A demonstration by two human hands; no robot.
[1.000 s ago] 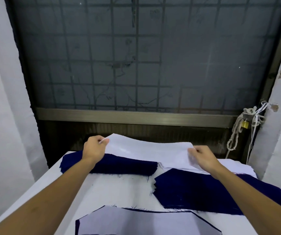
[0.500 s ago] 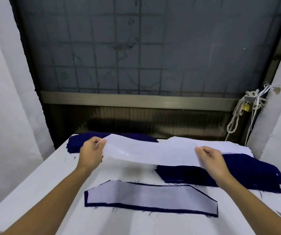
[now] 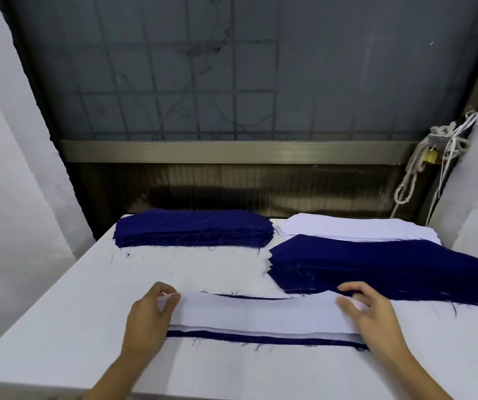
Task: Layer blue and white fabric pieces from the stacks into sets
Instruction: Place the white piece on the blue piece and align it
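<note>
Head cam: we pinch the white piece w/ L hand & R hand, one end each, atop the blue piece.

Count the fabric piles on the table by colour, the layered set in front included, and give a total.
Blue: 2 (back-left blue stack, right blue stack)
White: 1 (white stack, back right)
Blue and white: 1 (layered set)
Total: 4
</note>
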